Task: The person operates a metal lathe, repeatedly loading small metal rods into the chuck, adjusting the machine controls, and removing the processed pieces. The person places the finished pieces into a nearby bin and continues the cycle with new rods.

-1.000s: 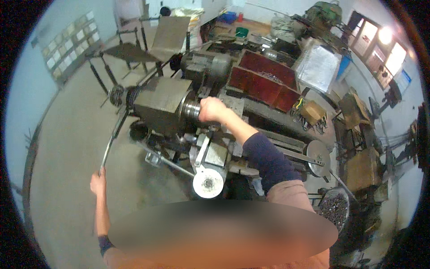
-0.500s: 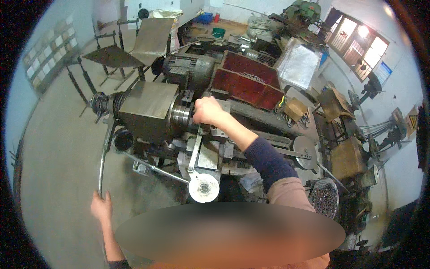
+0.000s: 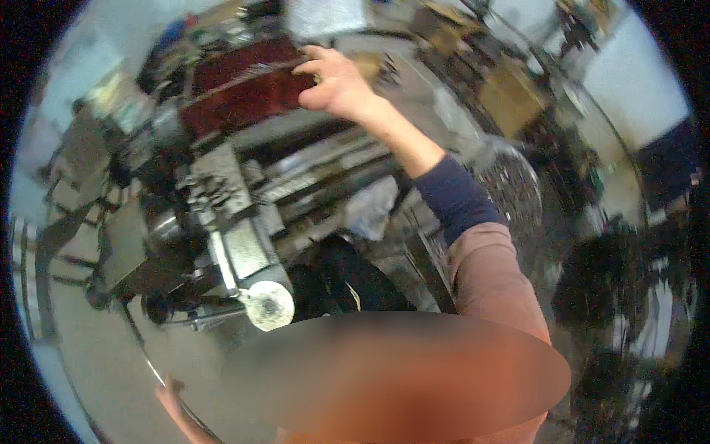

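Note:
My left hand [image 3: 171, 391], at the lower left, is closed round a long metal lever [image 3: 153, 369] that runs up to the lathe-like machine [image 3: 127, 240]. My right hand [image 3: 336, 85] is stretched out over the right end of a dark red tray [image 3: 240, 111], its fingers apart. A small yellow spot shows by its fingers; motion blur hides what it is. Small metal pieces lie along the tray's middle. Nearer to me on the machine are a flat metal arm [image 3: 222, 263] and a white round disc [image 3: 268, 305].
A round basin [image 3: 538, 185] of small metal pieces stands on the right. Behind it is a brown box [image 3: 510, 90]. A clear plastic bag [image 3: 371, 207] lies below the machine bed. At the back is a silvery sheet [image 3: 325, 16]. Chairs stand at the far left.
My right hand has left the machine's spindle and reached over to the tray, its fingers spreading. The view has swung right, shifting the machine leftward. My left hand stays on the lever.

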The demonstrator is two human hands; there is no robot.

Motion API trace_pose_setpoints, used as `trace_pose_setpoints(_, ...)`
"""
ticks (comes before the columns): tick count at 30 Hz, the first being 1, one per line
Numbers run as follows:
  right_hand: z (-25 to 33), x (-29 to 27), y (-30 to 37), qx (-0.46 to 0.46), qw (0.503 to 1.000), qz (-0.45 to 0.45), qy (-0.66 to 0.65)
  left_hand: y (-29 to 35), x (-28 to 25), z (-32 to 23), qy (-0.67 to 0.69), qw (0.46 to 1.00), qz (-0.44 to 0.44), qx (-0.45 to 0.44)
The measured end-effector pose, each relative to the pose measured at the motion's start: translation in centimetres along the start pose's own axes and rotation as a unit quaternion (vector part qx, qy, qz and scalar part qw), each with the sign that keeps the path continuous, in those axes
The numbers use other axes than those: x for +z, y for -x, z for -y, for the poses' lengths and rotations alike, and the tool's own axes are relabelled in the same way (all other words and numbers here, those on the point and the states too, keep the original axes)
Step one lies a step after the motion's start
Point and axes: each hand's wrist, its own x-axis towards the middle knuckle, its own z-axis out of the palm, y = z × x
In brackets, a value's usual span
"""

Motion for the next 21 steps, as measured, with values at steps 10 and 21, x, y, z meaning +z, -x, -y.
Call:
trace_pose_setpoints(10, -11.1, -13.2, 38.6, 0.542, 0.823, 0.158, 0.066, -3.0, -1.0, 1.3, 0.017, 0.997, 0.017, -0.072)
trace_pose_setpoints(21, -14.3, -4.1, 49.5, 0.429, 0.708, 0.512, 0.230, -0.8, -0.3, -1.6, -0.029, 0.998, 0.007, -0.050)
